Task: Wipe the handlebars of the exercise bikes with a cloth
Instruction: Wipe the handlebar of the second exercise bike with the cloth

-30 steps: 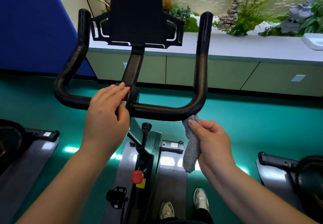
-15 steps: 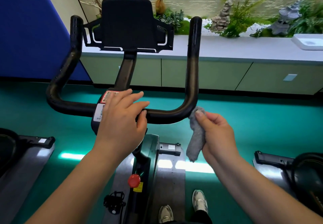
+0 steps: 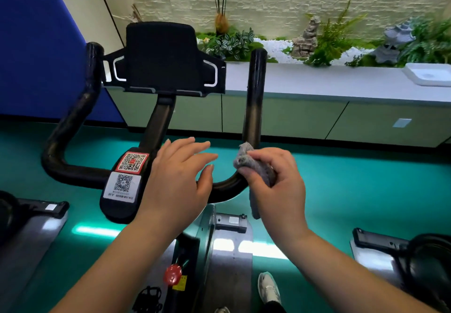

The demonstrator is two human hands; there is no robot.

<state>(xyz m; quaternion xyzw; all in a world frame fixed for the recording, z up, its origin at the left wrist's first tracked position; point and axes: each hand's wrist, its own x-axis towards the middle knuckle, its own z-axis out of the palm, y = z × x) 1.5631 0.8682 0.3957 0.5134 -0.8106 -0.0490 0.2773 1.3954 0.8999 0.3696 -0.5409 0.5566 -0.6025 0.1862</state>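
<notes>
The black U-shaped handlebar [image 3: 73,122] of an exercise bike fills the middle of the head view, with a black tablet holder [image 3: 161,56] on its stem. My right hand [image 3: 275,185] grips a grey cloth [image 3: 246,160] and presses it on the handlebar's right bend, where the right upright bar [image 3: 253,98] starts. My left hand [image 3: 180,181] hovers over the crossbar's middle, fingers spread and holding nothing. Two QR-code stickers [image 3: 127,173] sit on the stem clamp to its left.
A red knob [image 3: 172,274] is on the bike frame below. Parts of neighbouring bikes show at the left [image 3: 31,210] and right [image 3: 390,244] edges. A long cabinet [image 3: 317,88] with plants stands behind, across a teal floor. My shoe [image 3: 268,288] is at the bottom.
My right hand has lifted the cloth from under the bend onto the right bend. My left hand has let go of the stem clamp and moved right, fingers spread over the crossbar.
</notes>
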